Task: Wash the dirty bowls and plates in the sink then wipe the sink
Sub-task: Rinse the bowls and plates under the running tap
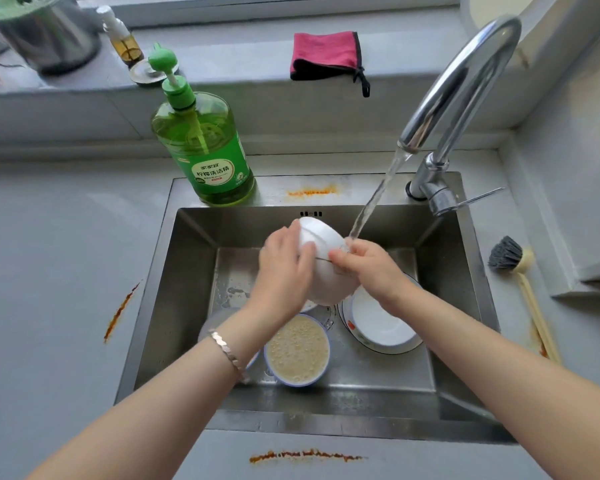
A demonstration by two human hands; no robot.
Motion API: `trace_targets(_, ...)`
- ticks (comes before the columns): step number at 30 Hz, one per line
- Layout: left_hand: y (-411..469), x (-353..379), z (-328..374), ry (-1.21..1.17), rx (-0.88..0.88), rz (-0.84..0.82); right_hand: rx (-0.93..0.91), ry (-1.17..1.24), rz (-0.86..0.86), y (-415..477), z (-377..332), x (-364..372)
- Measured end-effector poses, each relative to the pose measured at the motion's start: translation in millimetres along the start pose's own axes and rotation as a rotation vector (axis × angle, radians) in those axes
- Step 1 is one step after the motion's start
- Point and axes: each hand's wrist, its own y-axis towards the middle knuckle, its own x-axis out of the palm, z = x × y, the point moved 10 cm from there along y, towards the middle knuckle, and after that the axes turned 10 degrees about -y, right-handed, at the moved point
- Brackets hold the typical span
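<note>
Gripped white bowl (321, 242) in left hand (284, 268), pinched its rim with right hand (373, 268); probably needed turning under water stream (371, 202).

This is a kitchen in a home. A steel sink (174, 292) is set in a grey counter (49, 237). Behind the sink stand a tap (465, 74) with water running and a big green soap bottle (205, 150). Dirty bowls (298, 351) sit inside the sink. A dish brush (506, 254) lies to the right of the sink. A pink cloth (326, 53) lies on the ledge behind it.
</note>
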Motion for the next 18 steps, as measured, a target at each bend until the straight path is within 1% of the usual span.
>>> trace_targets(2,-2.9,16.7,17.9,0.063,0.141,-0.033,0.051,0.055,0.049,-0.2,3.6,-6.3)
trace_targets(3,0.6,19.9,21.3,0.032,0.161,-0.031,0.072,0.089,0.066,-1.4,5.9,-8.7)
trace_targets(4,8.3,20.1,20.6,-0.060,0.145,-0.018,0.092,0.118,0.084,-3.1,7.9,-12.1)
trace_targets(5,16.2,16.9,15.6,-0.206,0.065,0.002,0.110,0.140,0.100,-5.3,10.3,-16.8)
trace_targets(7,26.6,17.9,-5.7,-0.485,-0.211,0.034,0.123,0.186,0.134,-9.7,12.1,-28.1)
trace_targets(8,24.1,22.9,-8.7,-0.526,-0.280,0.040,0.128,0.224,0.148,-11.1,13.0,-32.5)
trace_targets(9,18.3,28.3,-1.4,-0.498,-0.262,0.034,0.140,0.265,0.159,-11.7,15.0,-35.4)
trace_targets(11,0.3,45.1,27.6,-0.356,-0.094,-0.022,0.159,0.297,0.178,-10.9,17.9,-37.8)
trace_targets(12,-7.3,54.3,39.7,-0.304,-0.019,-0.057,0.162,0.274,0.186,-11.3,17.6,-37.7)
trace_targets(13,-8.6,58.9,43.5,-0.265,0.009,-0.074,0.160,0.240,0.191,-12.2,16.7,-37.2)
trace_targets(16,16.5,41.1,37.0,-0.243,-0.011,0.017,0.150,0.187,0.175,-16.0,16.9,-34.9)
trace_targets(18,24.2,32.8,37.8,-0.268,-0.020,0.019,0.147,0.189,0.149,-18.1,16.6,-33.3)
